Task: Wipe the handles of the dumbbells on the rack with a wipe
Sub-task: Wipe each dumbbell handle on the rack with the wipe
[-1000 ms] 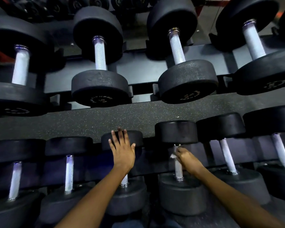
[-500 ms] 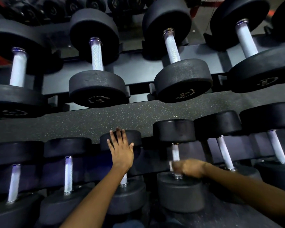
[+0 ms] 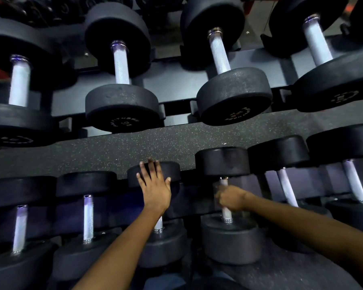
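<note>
Dumbbells sit in two rows on a dark rack (image 3: 176, 84) over speckled floor (image 3: 134, 147). The left hand (image 3: 155, 189) lies spread flat on one dumbbell (image 3: 155, 174). The right hand (image 3: 231, 198) curls around a silver handle (image 3: 225, 212).

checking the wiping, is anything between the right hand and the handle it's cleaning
Nothing visible blocks it. The right hand is already curled around the dumbbell handle on the lower row; the wipe itself is too blurred to make out.
</note>
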`<state>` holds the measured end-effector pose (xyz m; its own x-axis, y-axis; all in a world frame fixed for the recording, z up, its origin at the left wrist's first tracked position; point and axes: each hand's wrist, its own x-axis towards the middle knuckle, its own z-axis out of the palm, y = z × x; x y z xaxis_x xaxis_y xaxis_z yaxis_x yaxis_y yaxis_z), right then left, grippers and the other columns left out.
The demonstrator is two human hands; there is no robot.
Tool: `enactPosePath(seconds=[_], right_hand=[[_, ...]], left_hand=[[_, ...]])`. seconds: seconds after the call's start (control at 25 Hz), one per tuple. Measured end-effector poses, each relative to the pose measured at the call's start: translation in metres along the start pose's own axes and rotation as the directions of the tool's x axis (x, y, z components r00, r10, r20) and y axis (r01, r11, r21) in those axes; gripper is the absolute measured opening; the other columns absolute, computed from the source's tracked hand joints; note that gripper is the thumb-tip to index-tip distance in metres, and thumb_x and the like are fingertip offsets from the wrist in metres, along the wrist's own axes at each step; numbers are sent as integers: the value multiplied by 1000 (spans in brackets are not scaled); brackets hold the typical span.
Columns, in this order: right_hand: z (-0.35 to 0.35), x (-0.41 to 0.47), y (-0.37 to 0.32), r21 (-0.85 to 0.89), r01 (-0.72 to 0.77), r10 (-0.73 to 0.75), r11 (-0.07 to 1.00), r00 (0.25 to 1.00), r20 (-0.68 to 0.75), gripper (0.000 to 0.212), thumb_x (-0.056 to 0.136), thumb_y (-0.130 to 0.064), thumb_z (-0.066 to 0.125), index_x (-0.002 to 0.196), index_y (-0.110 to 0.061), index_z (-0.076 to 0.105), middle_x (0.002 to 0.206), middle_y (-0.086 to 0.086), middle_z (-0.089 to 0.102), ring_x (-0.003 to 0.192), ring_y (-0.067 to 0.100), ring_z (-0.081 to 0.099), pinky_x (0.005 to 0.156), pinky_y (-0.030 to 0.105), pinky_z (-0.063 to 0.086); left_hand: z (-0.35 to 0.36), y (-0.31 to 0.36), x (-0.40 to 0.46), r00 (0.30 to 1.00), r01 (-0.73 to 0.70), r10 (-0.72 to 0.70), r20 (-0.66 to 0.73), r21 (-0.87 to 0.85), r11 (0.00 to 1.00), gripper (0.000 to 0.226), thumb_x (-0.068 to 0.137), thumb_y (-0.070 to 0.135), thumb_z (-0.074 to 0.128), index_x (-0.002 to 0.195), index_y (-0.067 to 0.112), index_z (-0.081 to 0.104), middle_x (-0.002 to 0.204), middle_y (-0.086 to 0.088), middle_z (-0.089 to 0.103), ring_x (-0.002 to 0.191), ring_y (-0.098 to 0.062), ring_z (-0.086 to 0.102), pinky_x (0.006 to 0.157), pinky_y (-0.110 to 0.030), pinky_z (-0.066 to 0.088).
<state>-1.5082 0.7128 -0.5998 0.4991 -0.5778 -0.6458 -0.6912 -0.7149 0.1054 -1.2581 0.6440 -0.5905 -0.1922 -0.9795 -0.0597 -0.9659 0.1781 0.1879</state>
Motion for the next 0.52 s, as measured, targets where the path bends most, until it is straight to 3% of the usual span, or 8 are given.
enactPosePath(seconds=[0.08,0.16,0.24,0.28,0.36,0.44,0.52], right_hand=[[-6,16,4,-39,-177,173,984,982,-78,34,94,-9,36,118,-2,60,124,17,57,116,33,51,100,41,35],[-5,26,-22,-25,-183,184,983,980,80,33,93,-11,40,117,-1,62,121,20,60,116,34,52,103,42,34],[-8,22,-43,14,-78,71,997,959,276,31,89,-12,48,113,-3,65,119,19,63,114,33,57,97,37,40],[-15,21,-37,11,-106,99,994,958,270,31,89,-13,49,114,-4,65,120,17,63,114,31,58,93,35,41],[-27,29,-13,-13,-214,214,977,971,106,33,95,-13,40,119,-5,61,124,14,61,116,30,55,86,32,36],[-28,34,-13,-122,-203,215,972,972,93,36,97,-15,35,124,-7,58,128,11,59,122,30,49,97,36,34],[-11,33,-34,-146,-112,141,983,970,201,36,97,-16,35,125,-7,57,130,12,57,125,30,46,108,40,27]], left_hand=[[-2,1,-1,1000,6,-6,-6,-9,1000,72,100,34,42,151,4,2,161,-17,-3,145,-41,-14,115,-58,-3],[-3,1,-3,1000,5,-5,1,-28,1000,71,100,34,42,152,4,4,161,-17,-3,145,-42,-13,115,-58,-3],[-3,1,-3,1000,9,-9,-6,-29,1000,71,100,34,43,152,4,4,161,-18,-2,145,-42,-13,116,-58,-2],[-3,1,-3,1000,10,-10,-7,-34,999,71,100,34,42,151,4,3,161,-18,-2,145,-42,-13,115,-58,-3],[-3,1,-1,1000,10,-10,7,-40,999,72,101,36,39,148,7,-8,161,-16,-8,145,-41,-17,115,-57,-7],[-3,1,-1,1000,12,-12,12,-60,998,70,102,37,35,144,10,-15,161,-15,-13,144,-40,-21,114,-56,-11],[-2,-1,-2,1000,-12,11,-8,-77,997,72,101,36,39,146,9,-10,161,-15,-8,144,-40,-18,114,-56,-10]])
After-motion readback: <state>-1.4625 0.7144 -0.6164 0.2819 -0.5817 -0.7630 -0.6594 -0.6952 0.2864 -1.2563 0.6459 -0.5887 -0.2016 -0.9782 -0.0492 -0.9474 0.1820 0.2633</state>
